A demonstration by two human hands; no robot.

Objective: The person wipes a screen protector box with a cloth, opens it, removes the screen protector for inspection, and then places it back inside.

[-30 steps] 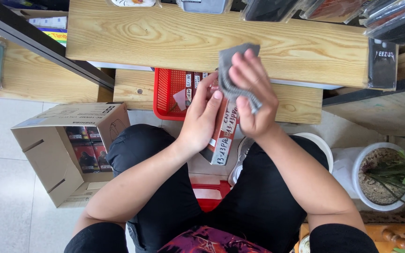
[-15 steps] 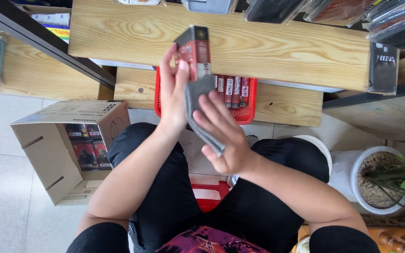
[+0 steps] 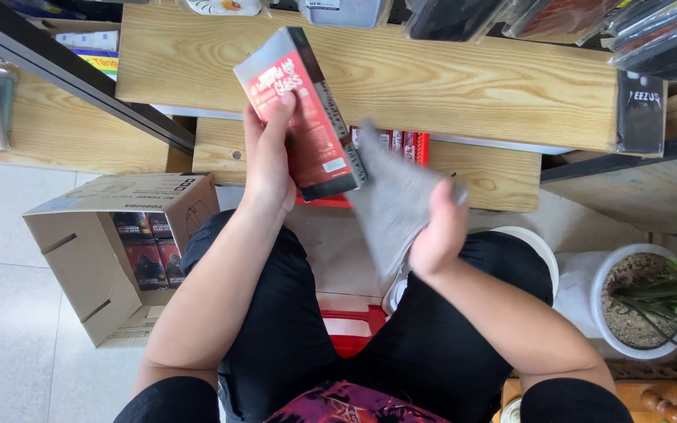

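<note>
Left hand [image 3: 266, 160] clamped around red flat box [image 3: 301, 116], tilted up to expose its face; right hand [image 3: 440, 231] bunching grey cloth [image 3: 393, 200] just beside, ready for wiping.

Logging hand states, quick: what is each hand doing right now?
Left hand: closed on the flat red box, held up.
Right hand: closed on the grey cloth, beside the box.

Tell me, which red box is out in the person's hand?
The flat red box held up by the left hand. The other red boxes sit packed in the cardboard carton on the floor.
</note>
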